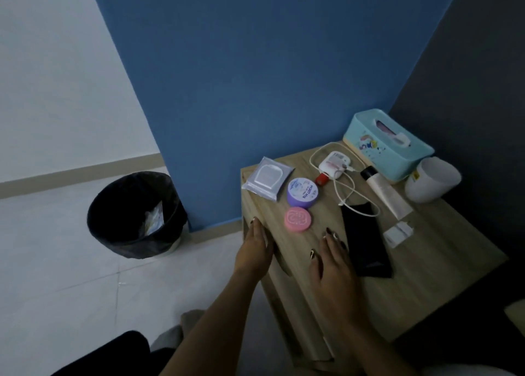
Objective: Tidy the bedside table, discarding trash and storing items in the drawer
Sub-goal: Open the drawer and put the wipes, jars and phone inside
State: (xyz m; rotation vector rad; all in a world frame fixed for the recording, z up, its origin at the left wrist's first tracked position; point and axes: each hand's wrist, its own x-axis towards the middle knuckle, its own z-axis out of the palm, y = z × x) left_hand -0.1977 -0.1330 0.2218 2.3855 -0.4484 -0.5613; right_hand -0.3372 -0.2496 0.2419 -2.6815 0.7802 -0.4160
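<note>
**Supervisor:** Report the hands.

**Operator:** I see the left hand [254, 247] with fingers straight, laid along the left edge of the bench [426, 276]. It holds nothing. The right hand [332, 262] lies palm down on the bench top, fingers straight and slightly spread, and it also holds nothing. Its fingertips sit just beside a flat black phone [365, 239]; I cannot tell whether they touch it.

**Supervisor:** Items on the bench?

**Operator:** Just beyond the fingertips, between the two hands, lies a round pink tin [297, 218]. Behind it is a purple jar [302, 191]. Left of the jar, a grey wipes pack [267, 178] sits at the far left corner. Right of the jar is a white device [333, 164], and its white cable [341, 203] loops over the phone's far end. A pale tube [386, 192] with a black cap lies right of the cable, and a white plug [397, 232] sits near its lower end. Against the wall stands a teal tissue box [389, 142], with a white cup [433, 179] just beside it on the right.

**Supervisor:** The bin?

**Operator:** The bin [133, 213], lined in black, stands on the floor left of the bench, well apart from the left hand. Pale paper shows inside it. The bench front below the top is too dim for me to read.
</note>
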